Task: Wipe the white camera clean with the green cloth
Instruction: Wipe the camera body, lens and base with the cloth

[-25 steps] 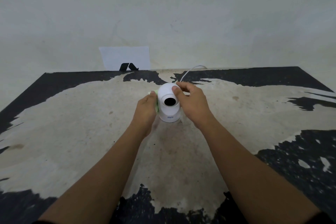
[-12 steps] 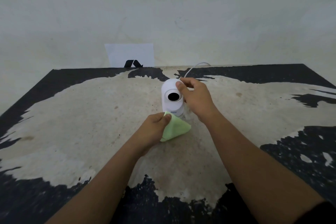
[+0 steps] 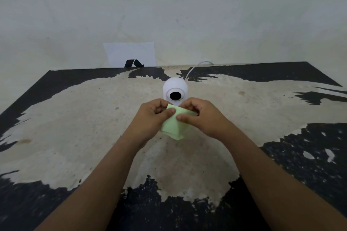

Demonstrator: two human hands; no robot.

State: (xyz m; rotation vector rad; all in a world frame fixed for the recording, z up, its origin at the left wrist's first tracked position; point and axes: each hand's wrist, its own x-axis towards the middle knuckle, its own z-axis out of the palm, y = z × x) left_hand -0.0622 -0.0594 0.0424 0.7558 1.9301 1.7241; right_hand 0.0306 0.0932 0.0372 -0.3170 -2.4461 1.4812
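Both hands, the left hand (image 3: 153, 116) and right hand (image 3: 201, 116), pinch the green cloth (image 3: 173, 127) just in front of the white camera (image 3: 175, 92) standing on the desk (image 3: 75, 118), apparently refolding it; next, a clean face must return to the camera

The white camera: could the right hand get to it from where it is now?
Probably yes. The white camera stands just beyond the right hand with nothing between them, but that hand and the left hand both pinch the green cloth, so it must let go first.
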